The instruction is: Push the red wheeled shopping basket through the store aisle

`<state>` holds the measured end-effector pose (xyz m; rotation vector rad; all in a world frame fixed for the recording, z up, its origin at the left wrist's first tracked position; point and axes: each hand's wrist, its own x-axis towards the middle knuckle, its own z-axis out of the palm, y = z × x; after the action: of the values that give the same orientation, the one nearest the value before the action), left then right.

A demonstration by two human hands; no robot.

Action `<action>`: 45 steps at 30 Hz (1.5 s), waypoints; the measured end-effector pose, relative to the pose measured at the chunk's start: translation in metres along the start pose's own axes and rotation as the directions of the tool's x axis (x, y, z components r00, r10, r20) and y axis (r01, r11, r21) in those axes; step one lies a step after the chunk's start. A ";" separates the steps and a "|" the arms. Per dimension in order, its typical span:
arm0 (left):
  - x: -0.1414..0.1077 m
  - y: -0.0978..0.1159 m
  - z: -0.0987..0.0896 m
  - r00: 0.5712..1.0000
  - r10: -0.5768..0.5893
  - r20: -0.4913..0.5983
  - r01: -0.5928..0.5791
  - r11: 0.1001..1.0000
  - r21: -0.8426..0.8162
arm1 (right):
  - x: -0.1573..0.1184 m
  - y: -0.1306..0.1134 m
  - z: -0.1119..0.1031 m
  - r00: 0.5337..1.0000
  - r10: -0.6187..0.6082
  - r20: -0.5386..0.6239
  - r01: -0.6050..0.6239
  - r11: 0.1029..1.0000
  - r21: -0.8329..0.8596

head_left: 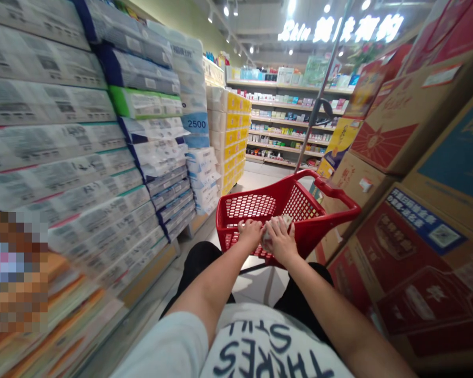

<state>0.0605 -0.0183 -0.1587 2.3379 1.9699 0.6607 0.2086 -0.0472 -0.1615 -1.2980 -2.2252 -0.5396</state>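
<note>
Nearest to me, one person, wearing one pale shirt [268, 352] with two visible lines of dark lettering. Two bare forearms reach forward between two knees in black trousers [203, 262].

Hands, two, side by side at the near edge of one red cart [315, 236]. Left hand [251, 233]: fingers curled, at the rim; I cannot tell whether they grip it. Right hand [280, 239]: fingers slightly spread and bent over one pale item [265, 239], apparently grasping it. Item count: one, mostly covered by the hand, patches showing at the thumb side and beyond the fingertips; kind cannot be told. It sits at the near rim of the cart, beside the left hand; contact with the rim is unclear.

Cart: one basket with perforated walls, one handle [339, 194] at the person's right.

To the left: one tall stack of white wrapped packs [47, 100], at least eight layers. Next along it, one green pack [145, 103], then one tall bale [195, 100] marked 2500. To the right: printed cartons [394, 105], at least four.

Farther: one bank of yellow-fronted packs [234, 123], roughly six rows; one thin pole [311, 123]. Farthest: one shelf unit [260, 83], at least five levels; above, one lit white sign [341, 29].
</note>
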 end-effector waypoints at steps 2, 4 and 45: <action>0.000 0.000 0.001 1.000 0.013 -0.003 -0.012 1.000 0.018 | 0.001 0.001 0.006 0.999 0.015 0.030 -0.014 1.000 -0.025; 0.000 -0.001 0.001 1.000 0.029 -0.008 -0.028 0.999 0.029 | 0.007 0.005 0.009 0.998 0.005 0.066 -0.003 0.999 -0.037; -0.004 -0.008 -0.006 0.998 0.065 0.024 -0.065 0.998 -0.028 | 0.048 0.049 -0.015 0.975 0.224 -0.004 -0.198 0.871 0.450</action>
<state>0.0511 -0.0218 -0.1567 2.3916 1.8704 0.6534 0.2348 -0.0001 -0.1165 -1.2334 -1.9685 0.0255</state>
